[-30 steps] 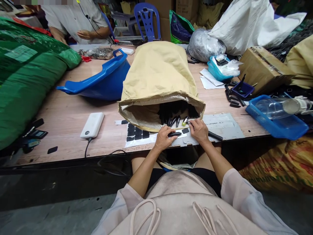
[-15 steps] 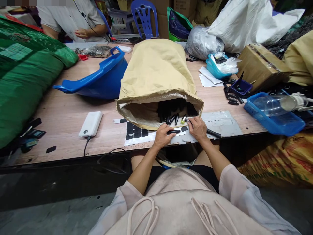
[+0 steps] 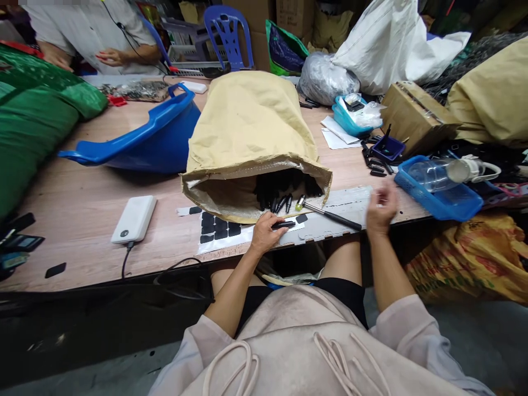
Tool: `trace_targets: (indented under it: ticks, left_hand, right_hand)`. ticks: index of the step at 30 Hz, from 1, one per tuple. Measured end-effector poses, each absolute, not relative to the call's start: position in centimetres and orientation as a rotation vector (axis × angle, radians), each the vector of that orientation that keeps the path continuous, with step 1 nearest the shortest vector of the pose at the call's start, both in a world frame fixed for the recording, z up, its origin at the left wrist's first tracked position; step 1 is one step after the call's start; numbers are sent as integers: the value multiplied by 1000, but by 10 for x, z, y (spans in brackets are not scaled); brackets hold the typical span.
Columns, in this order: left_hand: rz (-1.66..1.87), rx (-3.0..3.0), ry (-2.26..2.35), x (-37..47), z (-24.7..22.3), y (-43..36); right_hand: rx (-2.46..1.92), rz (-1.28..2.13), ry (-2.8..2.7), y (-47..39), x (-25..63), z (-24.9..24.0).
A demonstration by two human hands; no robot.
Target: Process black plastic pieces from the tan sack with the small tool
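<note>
My left hand (image 3: 266,234) grips a short black tube (image 3: 285,224), pen-like in shape, at the front edge of the table. Raised at the table edge to the right, my right hand (image 3: 381,212) is smeared by motion, so its fingers do not read clearly. Between the two hands lies a small hammer (image 3: 340,218) with a black handle and a yellow-green tip. Its head rests by the mouth of a tan sack (image 3: 251,126), where several black tubes (image 3: 284,203) lie. Black stickers (image 3: 220,225) on a white sheet are left of my left hand.
A blue basin (image 3: 140,143) leans left of the sack, and a white power bank (image 3: 134,220) with a cable lies nearer. To the right, a blue tray (image 3: 445,198) holds a clear bottle (image 3: 433,173). Across the table sits another person (image 3: 91,33).
My right hand has let go of the hammer and moved right, away from it. The hammer now lies on the table. My left hand still holds the black tube. The view has shifted.
</note>
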State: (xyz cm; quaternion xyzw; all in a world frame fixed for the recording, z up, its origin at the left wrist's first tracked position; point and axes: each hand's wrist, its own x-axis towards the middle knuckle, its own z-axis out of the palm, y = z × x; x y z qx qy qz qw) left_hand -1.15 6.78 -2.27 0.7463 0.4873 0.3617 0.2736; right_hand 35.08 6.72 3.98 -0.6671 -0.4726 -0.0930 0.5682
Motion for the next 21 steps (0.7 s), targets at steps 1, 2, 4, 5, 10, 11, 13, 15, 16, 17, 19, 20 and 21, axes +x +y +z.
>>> trace_targets:
  ticks: [1, 2, 4, 5, 10, 11, 13, 15, 16, 17, 19, 20, 21]
  left_hand:
    - [975, 2005, 1312, -11, -23, 68]
    - [977, 2002, 1313, -11, -22, 68]
    - [980, 1992, 1317, -10, -22, 68]
    - [980, 1987, 1320, -9, -21, 68]
    - [968, 1990, 1336, -9, -23, 70]
    - [964, 1992, 1339, -9, -23, 70]
    - [952, 2000, 1344, -9, -24, 70]
    - [942, 2008, 1348, -9, -25, 70]
    - [940, 2010, 1350, -8, -25, 71]
    - [941, 2008, 1351, -8, -25, 71]
    - [949, 1996, 1351, -7, -24, 71]
    - [951, 1989, 1349, -7, -24, 71]
    - [950, 1984, 1345, -7, -24, 71]
  right_hand:
    - [-1549, -269, -916, 67, 380, 48]
    - [-1520, -301, -745, 66, 406, 56]
    - [-1484, -305, -605, 64, 439, 67]
    - [-1485, -271, -657, 62, 443, 69]
    - [-1634, 137, -1407, 50, 355, 47]
    - [-1653, 201, -1595, 49, 332, 39]
    - [-1690, 208, -1887, 47, 295, 23]
    - [-1786, 118, -2014, 49, 277, 13]
    - [-1828, 76, -2047, 50, 274, 10]
    - [-1858, 41, -2069, 51, 273, 9]
    - [-1855, 13, -2093, 51, 275, 12]
    - [-1828, 18, -2087, 49, 276, 15]
    - [-1788, 36, -2063, 46, 276, 19]
